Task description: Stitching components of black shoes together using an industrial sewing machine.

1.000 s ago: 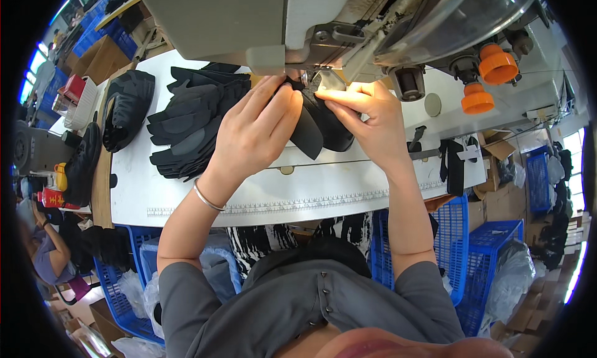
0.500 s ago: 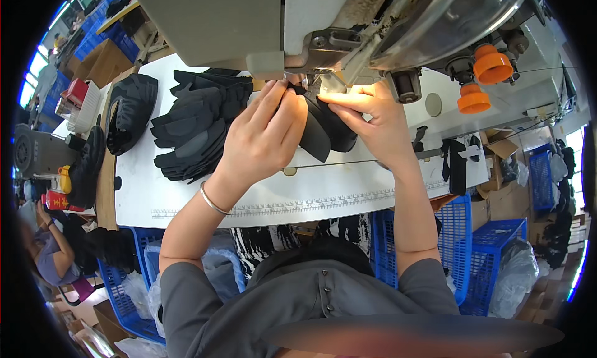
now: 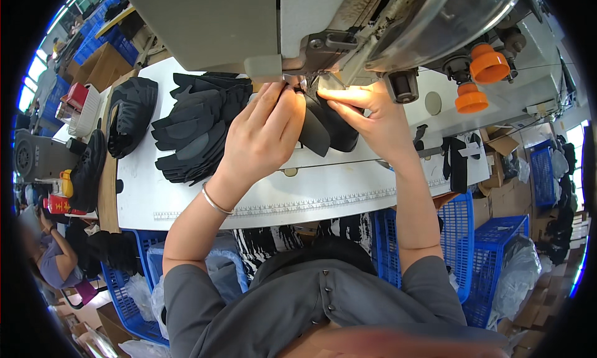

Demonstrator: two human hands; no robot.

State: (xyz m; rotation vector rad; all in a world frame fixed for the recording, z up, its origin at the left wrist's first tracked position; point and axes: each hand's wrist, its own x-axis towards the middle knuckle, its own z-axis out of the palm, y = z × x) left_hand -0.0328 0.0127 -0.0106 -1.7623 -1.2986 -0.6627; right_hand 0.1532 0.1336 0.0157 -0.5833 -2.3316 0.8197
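Right under the needle area of the sewing machine (image 3: 211, 25), black curved pieces (image 3: 314, 134) lie on the white table (image 3: 155, 199). They look like cut shoe parts. My left hand (image 3: 264, 131) presses their left side with its fingers drawn together, the tips close to the presser foot. From the right, my right hand (image 3: 384, 125) pinches the far edge of the darker piece (image 3: 342, 131) between thumb and forefinger. The fingertips and machine head partly hide the stitching spot. A fanned stack of black cut pieces (image 3: 196, 125) lies left of my left hand.
Two black shoes, one upright (image 3: 132, 115) and one farther left (image 3: 89, 171), stand at the table's left. A printed ruler strip runs along the near edge. Orange knobs (image 3: 491, 64) jut out at right. Blue crates (image 3: 494, 258) stand below; another person (image 3: 56, 252) sits far left.
Both hands stay at the needle area, gripping the black pieces. The pieces have shifted very slightly; the whole view has moved a little.
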